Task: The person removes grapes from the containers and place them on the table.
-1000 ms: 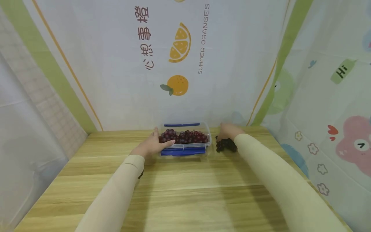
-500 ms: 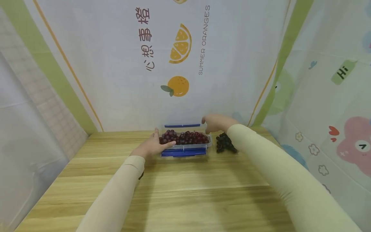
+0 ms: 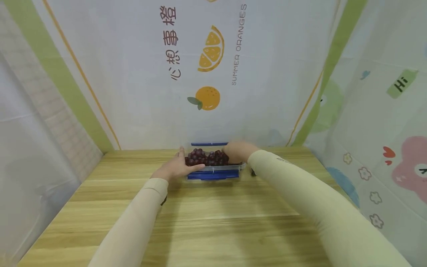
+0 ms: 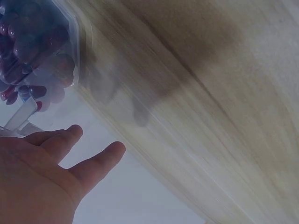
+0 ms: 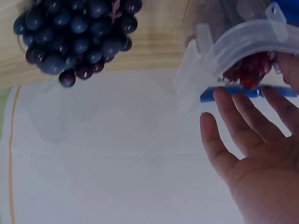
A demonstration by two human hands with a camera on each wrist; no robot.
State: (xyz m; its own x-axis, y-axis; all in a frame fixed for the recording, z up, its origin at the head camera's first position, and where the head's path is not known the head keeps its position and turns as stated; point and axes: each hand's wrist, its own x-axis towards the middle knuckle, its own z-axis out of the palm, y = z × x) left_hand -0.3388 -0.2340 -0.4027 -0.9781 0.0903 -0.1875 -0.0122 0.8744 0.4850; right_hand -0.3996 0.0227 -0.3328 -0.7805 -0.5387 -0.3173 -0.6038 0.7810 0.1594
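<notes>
A clear plastic container with blue latch flaps stands at the back of the table, holding purple grapes on its left and small red fruits on its right. My left hand rests against the container's left end, thumb along the front rim and fingers straight. Over the right end, my right hand reaches into the container, its fingers extended beside the red fruits; whether they touch is hard to tell. Outside on the right lies a bunch of dark grapes, mostly hidden by my sleeve in the head view.
The wooden table extends toward me. A white cloth printed with oranges hangs right behind the container, and another patterned cloth closes off the right side.
My right hand has left the dark grape bunch, moved left over the container's right rim and lowered inside. The left hand stays at the container's left end.
</notes>
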